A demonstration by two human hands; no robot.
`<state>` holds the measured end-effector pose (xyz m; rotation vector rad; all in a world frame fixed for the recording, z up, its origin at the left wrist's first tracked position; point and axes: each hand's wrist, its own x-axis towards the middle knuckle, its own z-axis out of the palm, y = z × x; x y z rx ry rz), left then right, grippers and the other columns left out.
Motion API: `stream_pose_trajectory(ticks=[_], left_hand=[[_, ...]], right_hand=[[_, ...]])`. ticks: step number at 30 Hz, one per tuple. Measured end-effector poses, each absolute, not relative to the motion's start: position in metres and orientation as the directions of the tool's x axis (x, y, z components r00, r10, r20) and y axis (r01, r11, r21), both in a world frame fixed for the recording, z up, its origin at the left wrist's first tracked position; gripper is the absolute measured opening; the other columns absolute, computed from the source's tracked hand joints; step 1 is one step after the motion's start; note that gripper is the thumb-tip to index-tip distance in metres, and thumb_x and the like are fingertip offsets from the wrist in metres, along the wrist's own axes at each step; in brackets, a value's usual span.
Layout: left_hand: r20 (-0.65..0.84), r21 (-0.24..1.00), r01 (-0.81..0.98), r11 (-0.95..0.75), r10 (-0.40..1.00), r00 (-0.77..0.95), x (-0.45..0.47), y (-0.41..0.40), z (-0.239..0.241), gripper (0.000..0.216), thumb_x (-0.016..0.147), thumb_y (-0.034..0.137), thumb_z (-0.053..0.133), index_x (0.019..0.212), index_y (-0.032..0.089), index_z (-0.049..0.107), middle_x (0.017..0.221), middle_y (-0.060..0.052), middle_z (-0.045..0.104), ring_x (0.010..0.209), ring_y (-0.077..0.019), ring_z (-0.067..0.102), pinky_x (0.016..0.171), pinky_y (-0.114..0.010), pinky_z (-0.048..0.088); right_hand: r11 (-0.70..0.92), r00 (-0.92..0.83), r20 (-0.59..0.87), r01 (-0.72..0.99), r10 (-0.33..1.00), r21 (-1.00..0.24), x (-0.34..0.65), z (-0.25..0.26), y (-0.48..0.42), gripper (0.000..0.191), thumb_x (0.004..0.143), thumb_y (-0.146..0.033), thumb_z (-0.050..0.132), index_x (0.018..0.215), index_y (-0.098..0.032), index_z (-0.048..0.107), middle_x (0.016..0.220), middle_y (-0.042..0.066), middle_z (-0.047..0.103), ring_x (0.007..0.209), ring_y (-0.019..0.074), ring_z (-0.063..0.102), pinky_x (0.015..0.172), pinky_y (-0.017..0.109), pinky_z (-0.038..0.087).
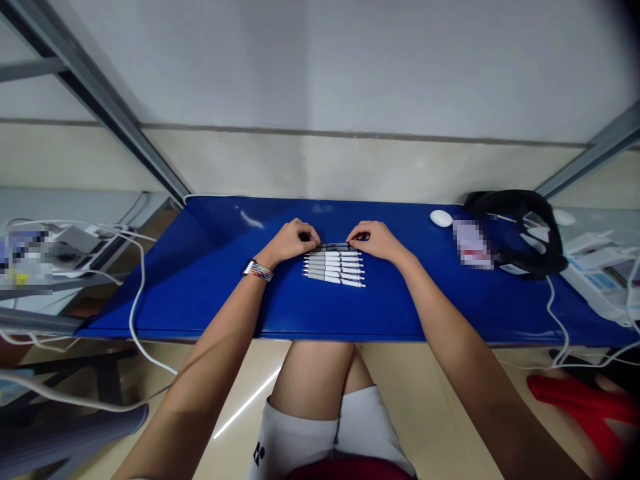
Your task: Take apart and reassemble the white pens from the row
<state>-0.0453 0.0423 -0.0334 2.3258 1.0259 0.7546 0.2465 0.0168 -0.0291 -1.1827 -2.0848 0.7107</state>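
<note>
On the blue-topped table (pixel 210 267), near the middle, a tidy row of slim white pens (pixel 334 269) with dark tips lies side by side, each one running left to right. At the far edge of that row sits a slim dark pen (pixel 334 247), parallel to the others and just beside the nearest white one. The left hand (pixel 294 241) is curled, its fingertips closed on the left end of the dark pen, while the right hand (pixel 377 240) is curled the same way, fingertips pinching the right end. Both hands rest low on the table surface, and the forearms reach in from the near edge. A multicoloured woven wristband (pixel 259 271) circles the left wrist. Well apart to the right, a small white oval computer mouse (pixel 441 218) sits near the far edge of the table, and beside it lies a black looped strap headset (pixel 520 230) whose white cable (pixel 557 313) trails over the front edge. Off the left end of the table, loose white cords (pixel 136 293) hang down towards the pale tiled floor (pixel 400 373).
</note>
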Motion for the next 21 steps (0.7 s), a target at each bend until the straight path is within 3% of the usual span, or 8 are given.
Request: stream_pose_trajectory(ticks=[8,15,21], left_hand=[[0.258,0.739,0.468,-0.486,0.844,0.469,-0.041,0.040,-0.030,0.020,0.090,0.031,0.064,0.085,0.024,0.082,0.097,-0.005,0.082,0.097,-0.0262,0.072,0.099,-0.042,0.050],[0.270,0.918,0.183,-0.352,0.893,0.361,-0.026,0.032,-0.030,0.024,0.095,0.036,0.060,0.088,0.019,0.076,0.103,-0.009,0.080,0.104,-0.0254,0.072,0.104,-0.040,0.051],[0.164,0.973,0.122,-0.194,0.962,0.216,-0.020,0.034,-0.031,0.026,0.095,0.040,0.060,0.096,0.020,0.076,0.108,-0.010,0.079,0.109,-0.0258,0.071,0.100,-0.040,0.053]], right_hand=[[0.414,-0.364,0.248,0.505,0.898,-0.758,0.247,-0.031,0.017,0.014,0.085,-0.018,0.072,0.090,-0.025,0.084,0.095,0.005,0.080,0.089,0.0231,0.074,0.084,0.038,0.056],[0.277,-0.129,0.246,0.391,0.961,-0.878,0.238,-0.037,0.021,0.017,0.088,-0.028,0.069,0.093,-0.023,0.084,0.098,0.007,0.083,0.095,0.0259,0.076,0.091,0.042,0.057],[0.206,0.029,0.223,0.276,0.974,-0.939,0.231,-0.042,0.012,0.018,0.088,-0.029,0.067,0.097,-0.023,0.083,0.103,0.007,0.082,0.101,0.0274,0.076,0.097,0.045,0.058]])
